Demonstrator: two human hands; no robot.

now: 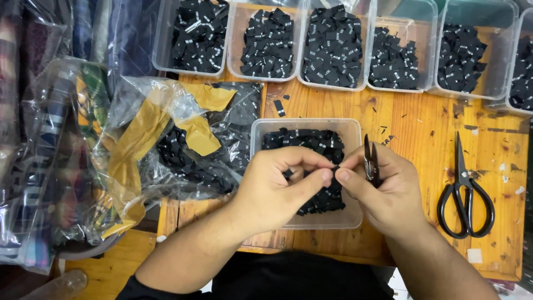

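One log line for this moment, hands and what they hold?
left hand: pinching black label | right hand: pinching same label, holding snips | below: clear tub | scissors: on table

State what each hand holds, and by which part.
Both hands, left and right, pinch one small black label at its ends; the right also holds thread snips.

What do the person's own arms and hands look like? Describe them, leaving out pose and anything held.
Both forearms are bare, with no sleeves reaching the wrists. The left hand and right hand wear no gloves, rings, watch or bracelets that show. Fingers have short, plain nails. Dark clothing shows at the bottom edge.
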